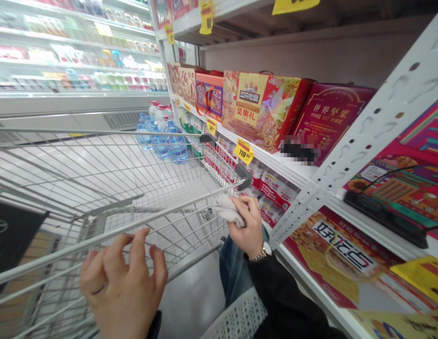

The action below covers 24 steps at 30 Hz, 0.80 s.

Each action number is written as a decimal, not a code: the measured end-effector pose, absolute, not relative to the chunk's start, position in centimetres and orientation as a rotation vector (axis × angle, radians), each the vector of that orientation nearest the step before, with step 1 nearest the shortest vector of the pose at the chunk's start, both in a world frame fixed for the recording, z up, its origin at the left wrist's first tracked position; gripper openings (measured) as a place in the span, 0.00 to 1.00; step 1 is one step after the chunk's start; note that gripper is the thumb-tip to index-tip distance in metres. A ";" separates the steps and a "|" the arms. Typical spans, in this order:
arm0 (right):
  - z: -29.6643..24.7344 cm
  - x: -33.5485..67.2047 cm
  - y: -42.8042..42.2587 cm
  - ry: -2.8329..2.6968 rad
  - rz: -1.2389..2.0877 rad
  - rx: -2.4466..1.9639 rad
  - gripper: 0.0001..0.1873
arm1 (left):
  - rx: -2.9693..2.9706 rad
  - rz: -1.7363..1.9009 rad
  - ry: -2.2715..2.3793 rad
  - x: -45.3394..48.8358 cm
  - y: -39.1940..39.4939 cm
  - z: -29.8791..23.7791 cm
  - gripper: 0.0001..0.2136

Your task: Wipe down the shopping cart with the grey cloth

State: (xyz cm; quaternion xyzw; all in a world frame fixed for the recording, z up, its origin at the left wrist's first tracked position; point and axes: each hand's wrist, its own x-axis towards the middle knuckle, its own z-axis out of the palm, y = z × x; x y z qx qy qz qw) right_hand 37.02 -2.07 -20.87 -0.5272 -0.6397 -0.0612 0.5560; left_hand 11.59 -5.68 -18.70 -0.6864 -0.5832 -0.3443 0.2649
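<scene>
The right hand (245,223) is gripping a crumpled white cloth (228,210) between thumb and fingers, so that grip is closing narrowly around the bunched fabric. The cloth is sitting at the shopping cart's near rail (190,203), close to the corner that is carrying a dark cap (245,176); whether it is pressing on the wire, I cannot tell. The left hand (123,278) is hovering or resting farther left along the same rail, its fingers curving loosely and standing apart; contact with the metal is not showing clearly. A watch (266,248) is circling the right wrist. Beyond the capped corner, packs of bottled water (278,188) are standing beneath a white shelf (296,176). Along that shelf's front edge, a red-and-gold gift box (261,108) is standing beside a dark red box (328,117), and a yellow price tag (243,150) is hanging below. Past the cart's far edge, blue water bottles (176,143) are clustering on the floor.
</scene>
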 end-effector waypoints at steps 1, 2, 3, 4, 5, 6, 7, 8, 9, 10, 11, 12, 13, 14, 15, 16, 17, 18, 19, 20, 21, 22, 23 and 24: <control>-20.7 36.1 -2.2 -1.557 -0.134 -1.223 0.30 | -1.856 -0.938 -1.579 11.6 -5.7 -18.7 0.32; -20.5 35.4 -2.4 -1.603 -0.128 -1.208 0.31 | -1.853 -0.940 -1.585 11.6 -5.7 -18.7 0.32; -20.4 34.9 -2.5 -1.643 -0.127 -1.198 0.32 | -1.847 -0.936 -1.593 11.6 -5.7 -18.7 0.32; -20.3 34.6 -2.5 -1.672 -0.128 -1.195 0.33 | -1.845 -0.926 -1.600 11.6 -5.8 -18.6 0.31; -20.3 34.6 -2.5 -1.682 -0.131 -1.197 0.33 | -1.844 -0.915 -1.604 11.6 -5.8 -18.6 0.31; -20.3 35.0 -2.5 -1.672 -0.135 -1.205 0.33 | -1.846 -0.905 -1.608 11.6 -5.9 -18.5 0.31; -20.5 35.6 -2.4 -1.645 -0.142 -1.219 0.32 | -1.852 -0.895 -1.613 11.7 -5.9 -18.5 0.30; -20.6 36.5 -2.3 -1.601 -0.153 -1.240 0.31 | -1.858 -0.888 -1.615 11.7 -6.0 -18.4 0.29; -20.8 37.4 -2.1 -1.551 -0.172 -1.263 0.30 | -1.864 -0.883 -1.614 11.8 -6.1 -18.3 0.29; -21.0 38.4 -1.9 -1.502 -0.197 -1.290 0.29 | -1.863 -0.882 -1.611 11.8 -6.1 -18.3 0.28; -21.1 39.2 -1.7 -1.453 -0.228 -1.314 0.29 | -1.859 -0.883 -1.608 11.9 -6.1 -18.3 0.28; -21.2 39.8 -1.6 -1.429 -0.254 -1.330 0.28 | -1.855 -0.888 -1.602 12.0 -6.2 -18.4 0.28; -21.2 40.1 -1.5 -1.417 -0.270 -1.337 0.27 | -1.851 -0.899 -1.595 12.0 -6.1 -18.5 0.28; -21.2 40.1 -1.5 -1.418 -0.271 -1.332 0.27 | -1.845 -0.912 -1.595 12.0 -6.1 -18.5 0.29; -21.1 39.8 -1.5 -1.424 -0.258 -1.319 0.28 | -1.842 -0.920 -1.598 12.1 -6.1 -18.6 0.29; -21.0 39.2 -1.7 -1.427 -0.238 -1.301 0.29 | -1.839 -0.924 -1.603 12.1 -6.1 -18.7 0.29; -20.9 38.5 -1.8 -1.428 -0.212 -1.280 0.29 | -1.839 -0.921 -1.609 12.1 -6.0 -18.7 0.29; -20.8 37.8 -2.0 -1.432 -0.182 -1.260 0.30 | -1.842 -0.915 -1.615 12.1 -6.0 -18.7 0.29; -20.7 37.1 -2.2 -1.436 -0.154 -1.244 0.30 | -1.849 -0.908 -1.620 12.1 -6.0 -18.6 0.29; -20.6 36.5 -2.3 -1.438 -0.132 -1.235 0.30 | -1.856 -0.903 -1.623 12.1 -6.0 -18.6 0.29; -20.6 36.1 -2.4 -1.444 -0.116 -1.229 0.30 | -1.865 -0.904 -1.623 12.0 -6.1 -18.5 0.29; -20.6 35.8 -2.4 -1.448 -0.103 -1.226 0.30 | -1.870 -0.909 -1.620 12.0 -6.1 -18.5 0.29; -20.6 35.8 -2.5 -1.449 -0.098 -1.225 0.31 | -1.872 -0.917 -1.614 12.0 -6.1 -18.4 0.29; -20.6 35.8 -2.5 -1.451 -0.099 -1.221 0.31 | -1.870 -0.923 -1.612 12.0 -6.2 -18.4 0.29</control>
